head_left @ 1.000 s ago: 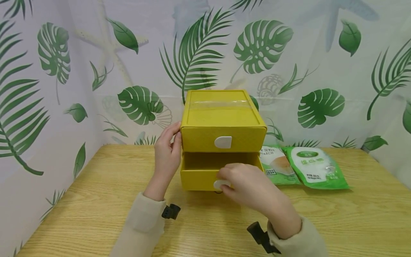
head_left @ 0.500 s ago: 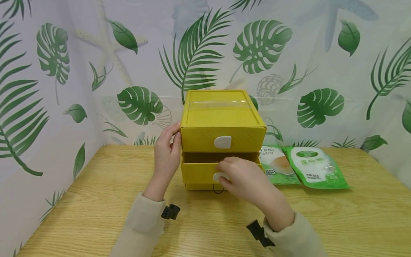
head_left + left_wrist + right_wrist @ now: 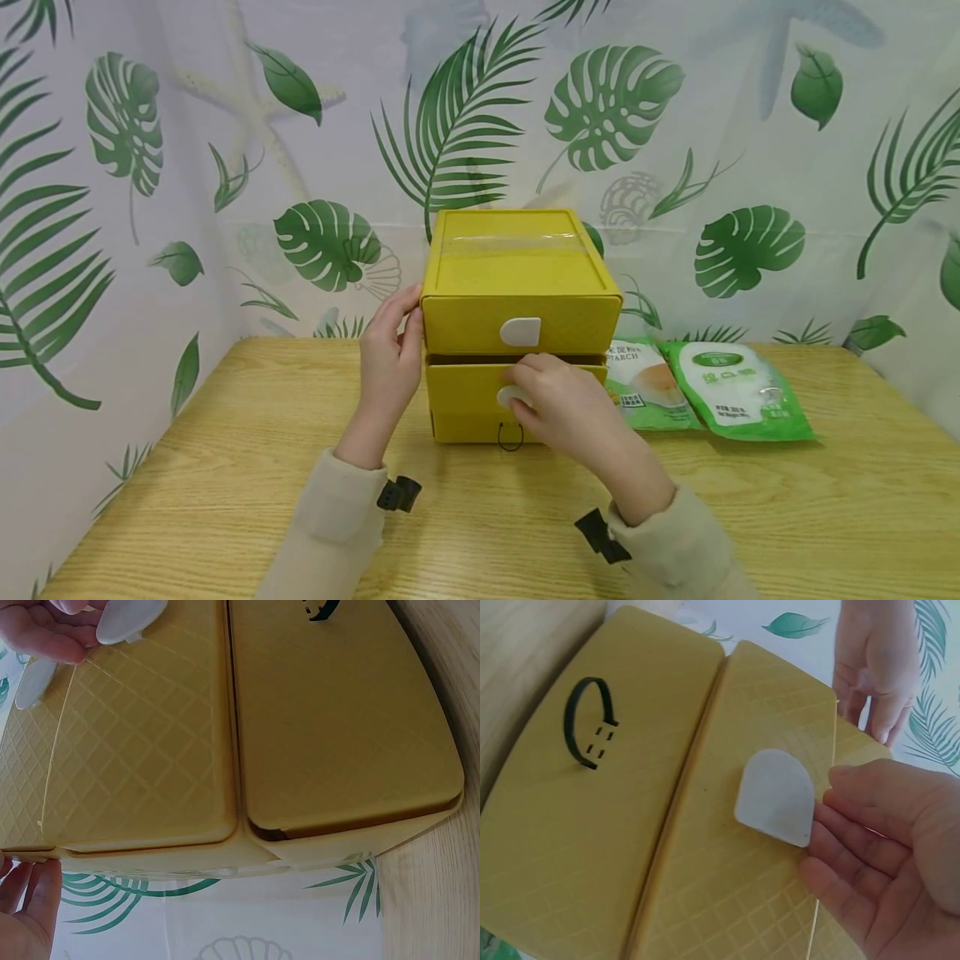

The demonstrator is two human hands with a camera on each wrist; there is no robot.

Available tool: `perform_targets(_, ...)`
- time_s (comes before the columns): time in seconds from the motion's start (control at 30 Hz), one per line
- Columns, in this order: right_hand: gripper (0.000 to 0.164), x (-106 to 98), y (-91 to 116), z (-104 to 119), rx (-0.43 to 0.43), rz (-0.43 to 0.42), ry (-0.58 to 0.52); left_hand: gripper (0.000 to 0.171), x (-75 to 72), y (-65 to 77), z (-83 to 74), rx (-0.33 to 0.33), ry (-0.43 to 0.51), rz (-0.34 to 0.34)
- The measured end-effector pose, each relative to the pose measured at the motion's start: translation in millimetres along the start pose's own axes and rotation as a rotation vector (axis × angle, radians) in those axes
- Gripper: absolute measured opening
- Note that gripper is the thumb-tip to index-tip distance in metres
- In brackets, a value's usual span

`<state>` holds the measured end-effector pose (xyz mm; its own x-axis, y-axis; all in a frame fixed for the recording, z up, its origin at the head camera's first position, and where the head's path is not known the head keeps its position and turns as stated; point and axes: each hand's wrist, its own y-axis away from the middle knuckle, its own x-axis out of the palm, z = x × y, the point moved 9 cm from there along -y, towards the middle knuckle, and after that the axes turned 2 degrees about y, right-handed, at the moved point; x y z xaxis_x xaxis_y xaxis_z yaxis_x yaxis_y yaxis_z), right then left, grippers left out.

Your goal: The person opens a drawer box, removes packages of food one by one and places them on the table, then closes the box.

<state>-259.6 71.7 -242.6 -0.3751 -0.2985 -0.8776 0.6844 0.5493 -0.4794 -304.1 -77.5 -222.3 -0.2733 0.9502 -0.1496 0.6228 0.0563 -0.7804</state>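
Observation:
A yellow drawer cabinet [image 3: 525,271] stands on the table. Its middle drawer [image 3: 465,387] juts out slightly, with a thin dark gap along its top edge. Curled fingers of my right hand [image 3: 562,408] hold the white handle [image 3: 776,796] of that drawer. My left hand [image 3: 392,350] rests against the cabinet's left side near the top, fingers fairly straight. The top drawer [image 3: 465,325] is closed and has its own white handle [image 3: 521,332]. A dark loop [image 3: 577,724] sticks out of the bottom front panel [image 3: 345,712].
Two green-and-white bags, one marked starch [image 3: 648,387] and one with a green oval label [image 3: 738,392], lie right of the cabinet. The wooden table [image 3: 247,433] ends at a leaf-patterned backdrop [image 3: 480,108].
My right hand has moved the middle drawer inward, so its opening has narrowed to a slit. The bottom panel and dark loop have come into view. My left hand has stayed in place.

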Motion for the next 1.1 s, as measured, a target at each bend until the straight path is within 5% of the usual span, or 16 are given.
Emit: perform_targets(1.1, 0.021, 7, -1, -6, -0.033, -0.114, 0.052, 0.024, -0.3, -0.1, -7.6, -0.01, -0.002, 0.006)
